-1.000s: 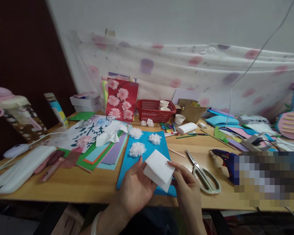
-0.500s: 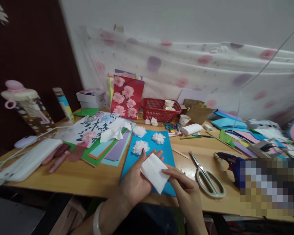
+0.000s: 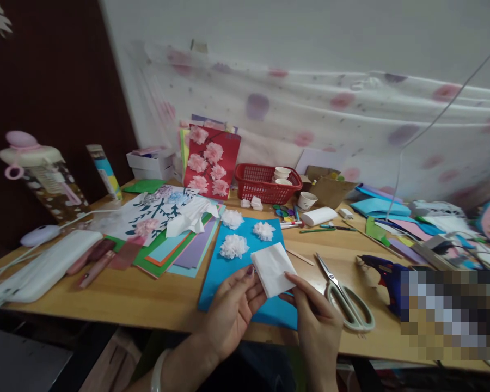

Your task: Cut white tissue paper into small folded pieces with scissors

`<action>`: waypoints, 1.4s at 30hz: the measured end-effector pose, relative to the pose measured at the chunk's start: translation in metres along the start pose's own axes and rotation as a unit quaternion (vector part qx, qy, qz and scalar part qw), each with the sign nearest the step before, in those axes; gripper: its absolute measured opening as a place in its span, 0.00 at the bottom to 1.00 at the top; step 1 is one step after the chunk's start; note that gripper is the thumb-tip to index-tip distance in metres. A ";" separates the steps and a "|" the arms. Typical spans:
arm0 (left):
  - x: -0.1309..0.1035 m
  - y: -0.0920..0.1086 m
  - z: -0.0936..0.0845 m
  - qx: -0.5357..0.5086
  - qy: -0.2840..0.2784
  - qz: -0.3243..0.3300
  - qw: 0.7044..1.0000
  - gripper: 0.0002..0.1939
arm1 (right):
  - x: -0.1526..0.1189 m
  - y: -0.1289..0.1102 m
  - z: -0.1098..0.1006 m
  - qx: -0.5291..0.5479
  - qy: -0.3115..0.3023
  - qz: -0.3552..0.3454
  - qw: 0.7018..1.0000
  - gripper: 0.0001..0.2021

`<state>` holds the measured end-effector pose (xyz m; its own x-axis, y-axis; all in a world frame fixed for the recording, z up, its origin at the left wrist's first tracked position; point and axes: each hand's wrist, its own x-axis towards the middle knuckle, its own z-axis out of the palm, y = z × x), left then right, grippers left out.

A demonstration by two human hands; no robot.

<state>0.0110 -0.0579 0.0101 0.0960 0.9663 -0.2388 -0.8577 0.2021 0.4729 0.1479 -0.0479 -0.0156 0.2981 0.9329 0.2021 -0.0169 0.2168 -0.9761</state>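
Observation:
A folded white tissue square (image 3: 273,268) is held up over the blue paper sheet (image 3: 212,277). My right hand (image 3: 316,321) pinches its lower right corner between thumb and fingers. Palm up, my left hand (image 3: 237,307) lies at the tissue's left edge, fingers loosely bent and thumb apart from them; its fingertips reach the lower left edge, partly hidden. Three white ruffled paper flowers sit on the blue sheet: one at the top left (image 3: 232,219), one below it (image 3: 233,246) and one to the right (image 3: 263,231).
Scissors (image 3: 347,302) and a blue glue gun (image 3: 386,275) lie to the right, near a thin wooden stick (image 3: 301,257). Coloured papers (image 3: 190,253) spread left. Behind stand a red basket (image 3: 255,188), a paper cup (image 3: 307,201) and a red card with pink flowers (image 3: 224,139).
The tissue has moved up and right off my left palm and turned, with my right hand still pinching it. My left fingers have bent inward.

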 end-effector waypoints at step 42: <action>-0.008 0.021 -0.021 0.563 -0.100 0.202 0.795 0.09 | -0.001 -0.014 -0.011 -0.099 -0.164 -0.120 0.974 0.06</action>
<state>-0.0182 -0.0646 0.0040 0.1035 0.9718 0.2120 0.1458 -0.2257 0.9632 0.1580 -0.0546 -0.0031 -0.0505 0.9112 0.4089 0.2107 0.4100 -0.8874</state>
